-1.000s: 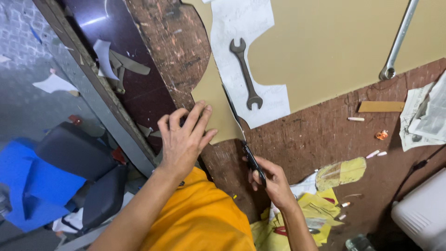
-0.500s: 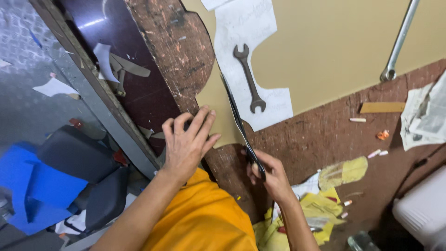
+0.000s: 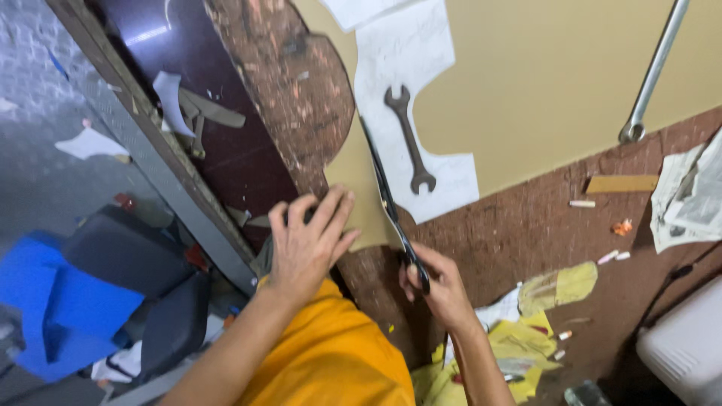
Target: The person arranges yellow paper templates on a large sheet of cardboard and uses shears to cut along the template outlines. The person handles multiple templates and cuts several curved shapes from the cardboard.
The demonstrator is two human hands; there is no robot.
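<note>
The right hand [image 3: 444,289] has its grip closed on scissors [image 3: 387,199] cutting tan cloth [image 3: 541,83]; the left hand [image 3: 308,244] lies open, pressing the cloth flat.

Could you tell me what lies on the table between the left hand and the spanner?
In the head view, the long dark scissors, held by the right hand, run between the left hand and the spanner, across tan sheet.

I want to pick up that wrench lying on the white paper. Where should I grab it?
Probably the thin middle shaft of the wrench. It lies flat on the white paper pattern, alone, with its wide jaws at either end, so the narrow bar between suits fingers best. Come from above, from the right side, away from the scissors on its left.
</note>
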